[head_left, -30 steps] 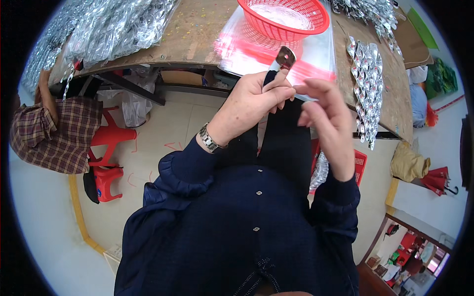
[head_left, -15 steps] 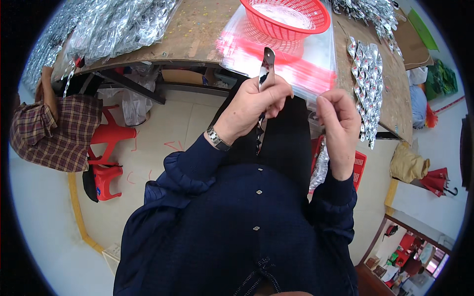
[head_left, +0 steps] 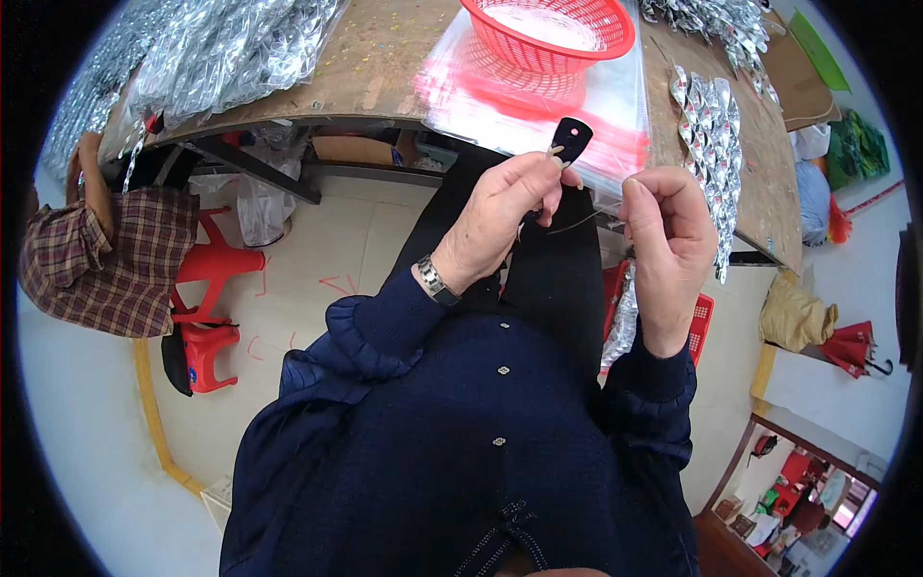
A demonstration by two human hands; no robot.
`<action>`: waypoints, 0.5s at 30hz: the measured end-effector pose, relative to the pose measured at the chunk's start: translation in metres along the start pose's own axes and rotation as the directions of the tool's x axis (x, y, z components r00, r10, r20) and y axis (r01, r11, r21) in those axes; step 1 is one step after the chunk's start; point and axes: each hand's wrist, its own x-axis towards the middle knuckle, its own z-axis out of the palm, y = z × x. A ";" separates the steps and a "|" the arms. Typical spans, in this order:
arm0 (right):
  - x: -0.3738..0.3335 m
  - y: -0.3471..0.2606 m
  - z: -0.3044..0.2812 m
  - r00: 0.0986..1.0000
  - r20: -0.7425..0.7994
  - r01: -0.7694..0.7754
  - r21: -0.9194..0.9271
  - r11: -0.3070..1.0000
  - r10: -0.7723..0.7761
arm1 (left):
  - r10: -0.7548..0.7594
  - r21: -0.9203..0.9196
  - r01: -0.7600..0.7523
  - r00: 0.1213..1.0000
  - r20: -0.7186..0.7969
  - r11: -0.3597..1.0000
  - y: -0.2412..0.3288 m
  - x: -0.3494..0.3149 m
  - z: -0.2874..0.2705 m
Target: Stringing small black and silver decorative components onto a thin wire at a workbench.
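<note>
My left hand (head_left: 495, 216) is closed round a twisted shiny metal strip (head_left: 572, 140). Its flat, rounded end, with a small hole through it, sticks out above my fingers and looks dark. Most of the strip's lower part is hidden by the hand. To the right, my right hand (head_left: 670, 248) pinches thumb against forefinger on a thin thread (head_left: 577, 225), which runs toward the strip. Both hands are held in front of my lap, near the table's edge. Past them lies a stack of clear plastic bags (head_left: 452, 113) with red bands.
On the bags stands a red mesh basket (head_left: 562, 58) with white material inside. Silvery twisted strips (head_left: 707, 144) hang over the wooden table (head_left: 385, 53) at right; more wrapped strips (head_left: 231, 62) lie at left. A person in a plaid garment (head_left: 125, 250) sits beside red stools (head_left: 216, 269).
The strip in my left hand has turned, its holed end now tilting right and showing dark instead of bright. The thread between the hands has become visible. My right hand has shifted slightly right.
</note>
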 end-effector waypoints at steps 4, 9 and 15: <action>-0.001 0.000 -0.001 0.999 -0.006 0.039 -0.069 0.997 -0.040 | -0.014 -0.036 0.014 1.000 -0.023 0.999 0.002 -0.003 0.006; -0.002 0.000 0.000 0.997 0.000 0.076 -0.119 0.990 -0.077 | -0.047 -0.061 0.049 0.999 0.026 0.997 -0.002 -0.005 0.007; -0.004 0.001 0.000 0.994 0.083 0.087 -0.144 0.986 -0.076 | -0.059 -0.061 0.062 0.997 0.040 0.996 -0.004 -0.006 0.008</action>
